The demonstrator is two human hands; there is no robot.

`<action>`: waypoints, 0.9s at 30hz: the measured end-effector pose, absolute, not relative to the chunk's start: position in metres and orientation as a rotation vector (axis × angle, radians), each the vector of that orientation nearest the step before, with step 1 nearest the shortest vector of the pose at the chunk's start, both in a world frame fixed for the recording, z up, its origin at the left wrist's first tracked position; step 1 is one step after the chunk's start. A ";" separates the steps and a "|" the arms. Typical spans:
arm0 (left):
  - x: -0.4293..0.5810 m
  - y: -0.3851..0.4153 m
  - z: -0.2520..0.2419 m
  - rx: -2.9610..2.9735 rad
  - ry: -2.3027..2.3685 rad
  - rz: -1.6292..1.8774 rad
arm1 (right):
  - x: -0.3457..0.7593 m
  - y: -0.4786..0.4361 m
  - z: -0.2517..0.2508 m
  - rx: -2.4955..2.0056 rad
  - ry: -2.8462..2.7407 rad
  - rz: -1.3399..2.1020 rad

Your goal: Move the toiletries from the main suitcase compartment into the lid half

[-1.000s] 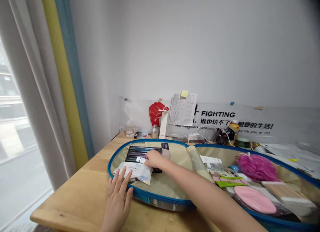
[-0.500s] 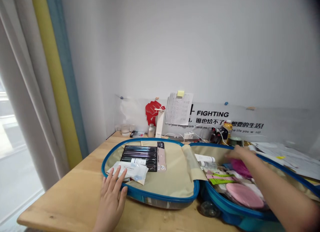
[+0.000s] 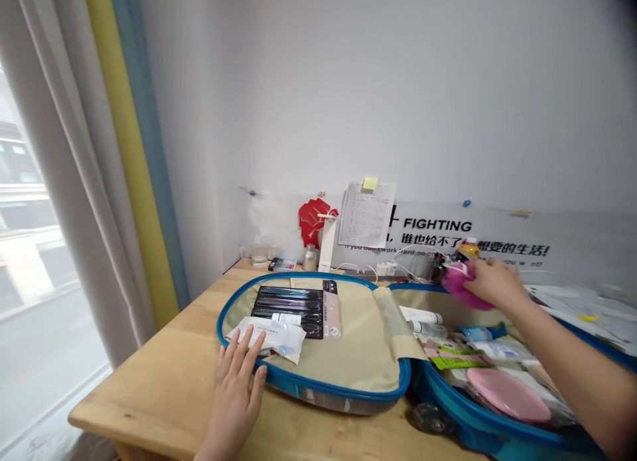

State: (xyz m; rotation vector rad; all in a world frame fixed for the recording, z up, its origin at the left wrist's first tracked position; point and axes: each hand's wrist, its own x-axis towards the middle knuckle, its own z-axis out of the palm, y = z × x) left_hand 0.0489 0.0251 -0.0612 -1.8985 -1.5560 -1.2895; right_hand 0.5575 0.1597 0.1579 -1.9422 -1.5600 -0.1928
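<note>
An open blue case (image 3: 348, 389) lies on a wooden table. My left hand (image 3: 237, 375) rests on the rim of its left half with fingers spread, fingertips touching a white packet (image 3: 273, 338). Beside that packet are a small white tube (image 3: 286, 319) and a black tray of slim items (image 3: 293, 295) with a pink card. Above the right half, my right hand (image 3: 490, 282) pinches a fluffy magenta puff (image 3: 460, 287). Below it in the case lie a pink oval item (image 3: 507, 395), a green packet (image 3: 458, 359), a blue packet (image 3: 482, 333) and white tubes.
A dark round object (image 3: 430, 418) sits by the case's front. Behind the case stand a glass jar (image 3: 309, 259), a white upright stand (image 3: 327, 245), cables and a yellow bottle (image 3: 468, 249). Papers (image 3: 592, 308) lie at right.
My right hand has lifted the magenta puff up out of the case's right half. The view has shifted slightly left. My left hand stays on the rim.
</note>
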 end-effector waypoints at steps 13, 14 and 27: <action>0.047 0.025 -0.064 -1.894 -1.555 -1.207 | 0.179 0.182 0.096 -1.406 -2.195 0.377; 0.047 0.025 -0.064 -1.891 -1.559 -1.207 | 0.165 0.179 0.090 -1.393 -2.194 0.400; 0.045 0.027 -0.066 -1.881 -1.544 -1.240 | 0.156 0.164 0.094 -1.112 -2.368 0.630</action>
